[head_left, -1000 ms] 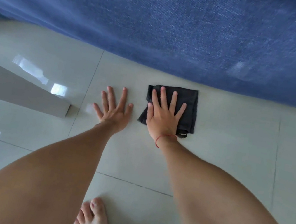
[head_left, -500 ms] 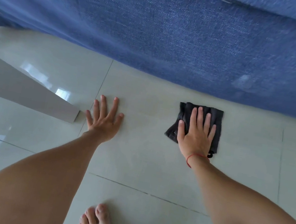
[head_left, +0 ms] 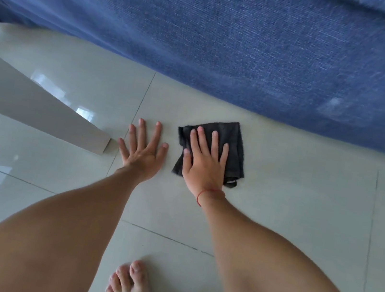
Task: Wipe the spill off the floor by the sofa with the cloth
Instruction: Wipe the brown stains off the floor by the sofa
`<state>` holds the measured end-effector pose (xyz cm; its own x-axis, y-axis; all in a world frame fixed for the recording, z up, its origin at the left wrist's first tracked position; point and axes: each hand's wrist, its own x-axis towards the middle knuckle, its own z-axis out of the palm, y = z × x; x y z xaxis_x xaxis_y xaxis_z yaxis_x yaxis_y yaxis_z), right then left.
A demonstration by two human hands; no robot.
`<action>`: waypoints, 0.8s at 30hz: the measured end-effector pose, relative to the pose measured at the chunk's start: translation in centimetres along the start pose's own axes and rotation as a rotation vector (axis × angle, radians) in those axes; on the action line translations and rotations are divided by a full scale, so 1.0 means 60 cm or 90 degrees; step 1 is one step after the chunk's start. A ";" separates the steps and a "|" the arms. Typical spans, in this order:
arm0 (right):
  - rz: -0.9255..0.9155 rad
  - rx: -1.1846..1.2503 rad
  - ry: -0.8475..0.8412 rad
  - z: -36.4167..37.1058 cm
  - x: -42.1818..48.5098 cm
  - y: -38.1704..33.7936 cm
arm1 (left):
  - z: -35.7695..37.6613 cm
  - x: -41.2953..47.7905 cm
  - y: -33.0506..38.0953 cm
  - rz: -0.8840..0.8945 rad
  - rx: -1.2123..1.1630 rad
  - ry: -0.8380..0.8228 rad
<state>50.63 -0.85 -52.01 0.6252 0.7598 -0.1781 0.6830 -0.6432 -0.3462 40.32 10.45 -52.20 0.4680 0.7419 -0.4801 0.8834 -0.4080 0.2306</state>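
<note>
A folded dark grey cloth (head_left: 235, 147) lies flat on the pale tiled floor (head_left: 303, 201), just in front of the blue sofa (head_left: 228, 38). My right hand (head_left: 205, 163) presses down on the cloth with flat, spread fingers and covers its left half. My left hand (head_left: 144, 149) rests palm down on the bare tile right beside the cloth, fingers apart, holding nothing. I cannot make out any spill on the glossy tiles.
A grey table leg (head_left: 40, 111) slants in from the left and ends next to my left hand. My bare foot (head_left: 128, 287) stands on the tile at the bottom. The sofa front runs across the whole top.
My right hand slid the cloth out to the right, then back left next to my left hand. The left hand stayed planted on the tile.
</note>
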 end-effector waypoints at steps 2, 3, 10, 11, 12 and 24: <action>-0.031 -0.022 -0.017 -0.004 -0.011 0.027 | -0.003 -0.003 0.006 -0.006 0.002 -0.004; -0.040 -0.028 -0.025 -0.009 -0.011 0.043 | -0.003 -0.005 0.011 -0.011 -0.006 0.000; 0.166 -0.026 0.035 -0.039 -0.021 0.138 | 0.021 -0.017 0.059 -0.021 -0.031 0.007; 0.201 -0.024 0.041 -0.046 -0.027 0.160 | 0.022 -0.017 0.059 -0.021 -0.031 0.005; 0.224 -0.022 0.042 -0.051 -0.034 0.177 | 0.022 -0.016 0.058 -0.020 -0.029 0.005; 0.177 0.063 0.040 -0.025 -0.076 0.107 | 0.019 -0.014 0.061 -0.029 -0.025 -0.006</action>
<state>52.75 -8.57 -52.02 0.8076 0.5461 -0.2224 0.4438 -0.8113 -0.3806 43.14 7.71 -51.94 0.4275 0.7540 -0.4988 0.9040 -0.3529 0.2413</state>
